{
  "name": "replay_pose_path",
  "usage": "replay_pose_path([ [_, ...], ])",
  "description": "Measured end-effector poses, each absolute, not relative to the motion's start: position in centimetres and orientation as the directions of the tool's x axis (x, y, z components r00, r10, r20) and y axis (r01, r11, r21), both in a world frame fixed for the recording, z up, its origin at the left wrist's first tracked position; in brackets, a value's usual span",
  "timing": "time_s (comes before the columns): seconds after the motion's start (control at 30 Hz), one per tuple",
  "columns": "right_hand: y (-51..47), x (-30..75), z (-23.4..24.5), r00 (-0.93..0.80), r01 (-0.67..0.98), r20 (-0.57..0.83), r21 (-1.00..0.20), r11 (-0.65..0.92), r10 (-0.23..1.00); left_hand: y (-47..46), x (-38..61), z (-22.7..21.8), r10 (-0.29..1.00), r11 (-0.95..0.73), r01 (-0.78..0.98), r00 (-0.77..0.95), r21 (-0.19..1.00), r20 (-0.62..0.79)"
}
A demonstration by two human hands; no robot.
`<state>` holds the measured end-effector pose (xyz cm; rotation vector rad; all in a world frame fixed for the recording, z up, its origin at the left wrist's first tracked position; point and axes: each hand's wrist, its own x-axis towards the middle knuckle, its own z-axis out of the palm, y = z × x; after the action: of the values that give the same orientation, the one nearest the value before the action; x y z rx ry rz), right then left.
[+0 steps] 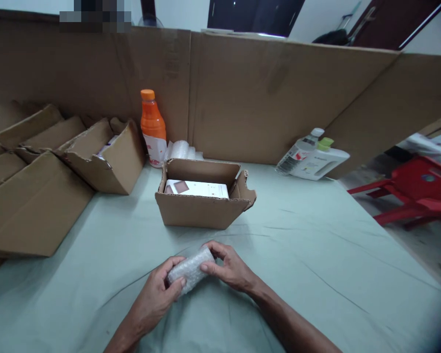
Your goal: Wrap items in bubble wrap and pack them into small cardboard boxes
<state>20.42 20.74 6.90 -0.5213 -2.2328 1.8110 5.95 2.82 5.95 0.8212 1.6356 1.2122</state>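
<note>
A small bundle wrapped in bubble wrap (189, 270) lies low over the pale green cloth (316, 274), held between both hands. My left hand (158, 291) grips its near left end with fingers curled round it. My right hand (231, 267) closes over its far right end, fingertips pressed on the wrap. Just beyond them stands an open cardboard box (202, 210) with a white carton (197, 189) inside.
Another open box (106, 159) and flattened cardboard (29, 206) lie at the left. An orange bottle (153, 128) and bubble wrap pieces (182, 149) stand at the back. A clear bottle (297, 153) and a white jug (321, 162) lean at the right, by a red stool (411, 191). A cardboard wall (264, 93) rings the table.
</note>
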Motion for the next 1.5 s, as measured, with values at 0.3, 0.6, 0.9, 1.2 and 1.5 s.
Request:
replay_pose_path([
  [0.3,25.2,23.2,16.4,-0.821,-0.003,0.211,-0.931,0.366,0.53,2.0,3.2,7.4,0.921,0.166,-0.025,-0.353,0.986,-0.164],
  [0.6,32.2,19.2,23.3,-0.635,0.565,0.514,-0.202,0.8,0.577,5.2,1.1,5.7,0.704,0.304,-0.133,-0.636,0.943,-0.317],
  [0.9,31.0,15.1,25.4,-0.778,0.595,-0.13,0.16,0.788,0.614,4.7,0.9,3.4,0.717,0.329,-0.108,-0.618,0.938,-0.322],
  [1.2,31.8,13.2,25.1,-0.763,0.544,-0.28,0.209,0.813,0.583,5.1,0.9,2.8,0.745,0.304,-0.088,-0.599,0.949,-0.294],
  [1.5,31.7,13.7,24.8,-0.821,0.48,-0.254,0.177,0.859,0.511,5.4,0.9,3.4,0.769,0.285,-0.021,-0.591,0.958,-0.242],
])
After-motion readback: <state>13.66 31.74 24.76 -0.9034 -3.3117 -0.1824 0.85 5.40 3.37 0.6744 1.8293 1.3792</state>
